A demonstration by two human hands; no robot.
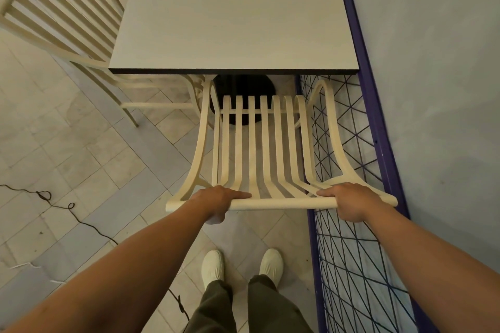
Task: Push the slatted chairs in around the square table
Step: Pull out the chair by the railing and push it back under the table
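Chair point(252, 143) sits at the 6 o'clock side of the surface point(232, 32), back toward the person, seat slats pointing to 12 o'clock at the dark pedestal point(243, 84). Seat front lies near the surface's near edge; whether it is under that edge cannot be told from this angle.

Left hand point(219, 201) and right hand point(351, 201) are both on the backrest rail point(281, 204), spread wide, one near each end. Left grip: fingers curled round the rail, forefinger laid straight along it. Right grip: fingers wrapped over the top, thumb hidden.

Judgement: the wide two-hand hold keeps the push square, so the chair runs straight to 12 o'clock without yawing. That matters here, as the mesh panel point(351, 265) runs close along the chair's 3 o'clock side.

Second chair point(62, 16) stands at the surface's 9 o'clock side, at an angle, frame reaching under the edge; judged not yet squared in.

Step in hand: push on the first chair, likely some travel left. Risk: a leg catching the mesh or pedestal. Cable point(70, 207) lies on the floor at 8 o'clock, well apart from the path.
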